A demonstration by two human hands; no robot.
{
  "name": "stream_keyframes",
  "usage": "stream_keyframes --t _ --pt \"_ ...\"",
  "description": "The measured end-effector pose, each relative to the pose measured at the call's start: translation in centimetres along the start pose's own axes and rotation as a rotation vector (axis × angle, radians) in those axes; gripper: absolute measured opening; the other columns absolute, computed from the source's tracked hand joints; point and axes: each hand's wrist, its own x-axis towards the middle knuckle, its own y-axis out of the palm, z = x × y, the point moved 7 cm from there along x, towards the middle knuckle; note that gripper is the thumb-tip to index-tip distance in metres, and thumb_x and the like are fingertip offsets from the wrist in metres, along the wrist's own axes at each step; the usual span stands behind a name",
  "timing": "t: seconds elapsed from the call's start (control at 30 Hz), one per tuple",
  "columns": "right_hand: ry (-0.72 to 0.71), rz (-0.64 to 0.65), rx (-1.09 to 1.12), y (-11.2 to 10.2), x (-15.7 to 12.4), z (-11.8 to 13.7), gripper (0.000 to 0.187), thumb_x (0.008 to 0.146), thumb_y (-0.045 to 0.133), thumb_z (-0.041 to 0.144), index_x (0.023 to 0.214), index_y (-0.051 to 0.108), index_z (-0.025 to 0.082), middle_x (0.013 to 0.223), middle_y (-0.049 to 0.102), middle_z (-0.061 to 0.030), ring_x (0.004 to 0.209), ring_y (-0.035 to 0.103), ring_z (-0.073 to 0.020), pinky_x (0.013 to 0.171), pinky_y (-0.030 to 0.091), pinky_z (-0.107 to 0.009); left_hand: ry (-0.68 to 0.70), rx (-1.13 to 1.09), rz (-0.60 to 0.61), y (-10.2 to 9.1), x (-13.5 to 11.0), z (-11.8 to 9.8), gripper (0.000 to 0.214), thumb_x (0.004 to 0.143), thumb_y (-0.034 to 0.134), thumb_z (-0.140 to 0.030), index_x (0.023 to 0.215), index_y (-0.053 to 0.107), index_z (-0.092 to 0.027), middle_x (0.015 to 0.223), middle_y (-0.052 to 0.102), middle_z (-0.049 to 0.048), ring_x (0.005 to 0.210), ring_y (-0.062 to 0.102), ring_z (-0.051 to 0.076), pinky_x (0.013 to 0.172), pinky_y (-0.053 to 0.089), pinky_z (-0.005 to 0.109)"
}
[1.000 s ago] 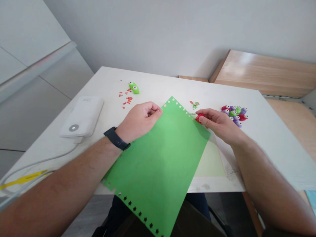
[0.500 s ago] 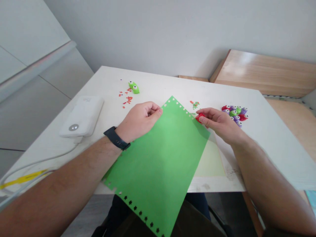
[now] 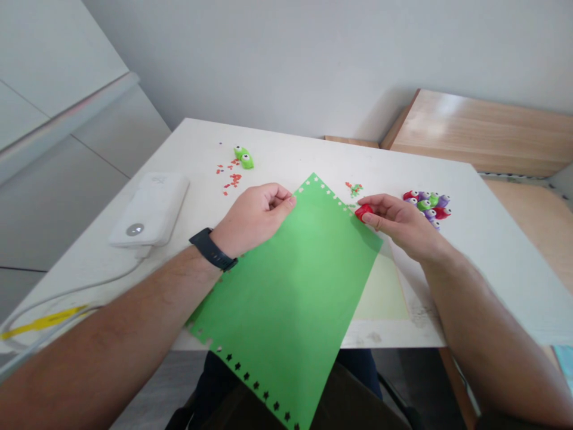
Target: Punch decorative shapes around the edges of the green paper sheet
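Note:
A sheet of green paper (image 3: 290,298) lies tilted across the table's front edge, with small star-shaped holes punched along two edges. My left hand (image 3: 255,218) pinches the sheet near its top corner. My right hand (image 3: 400,224) grips a red craft punch (image 3: 364,211) at the sheet's upper right edge. The punch's jaw and the paper inside it are hidden. A green craft punch (image 3: 243,157) with cartoon eyes sits beyond my left hand.
A white table (image 3: 286,149) holds scattered red paper bits (image 3: 230,181), several coloured punches (image 3: 427,205) behind my right hand, a white power bank (image 3: 150,210) with a cable (image 3: 67,298), and a pale sheet (image 3: 380,292) under the green paper. A wooden board (image 3: 474,131) stands behind.
The red punch and my right hand have shifted slightly right along the paper's edge. The sheet and my left hand have barely moved.

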Motion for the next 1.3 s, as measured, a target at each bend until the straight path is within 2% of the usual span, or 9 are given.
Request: stream_keyframes --t 0.8,1.3 --pt "-0.018 0.001 0.011 0.26 0.08 0.46 0.034 0.090 0.080 0.043 0.117 0.071 0.024 0.103 0.073 -0.0038 0.087 0.062 -0.0165 0.079 0.049 -0.033 0.004 0.013 0.001 -0.04 0.07 -0.09 0.033 0.095 0.064 -0.048 0.097 0.074 -0.017 0.082 0.074 0.0025 0.067 0.059 0.015 0.062 0.042 0.028" --pt "-0.030 -0.029 -0.010 0.04 0.10 0.47 0.034 0.090 0.080 0.044 0.116 0.072 0.024 0.102 0.073 -0.0033 0.085 0.061 -0.0159 0.080 0.050 -0.033 0.010 -0.003 -0.002 0.00 0.04 -0.29 0.031 0.095 0.065 -0.047 0.096 0.073 -0.017 0.081 0.073 0.0023 0.065 0.057 0.015 0.060 0.042 0.028"
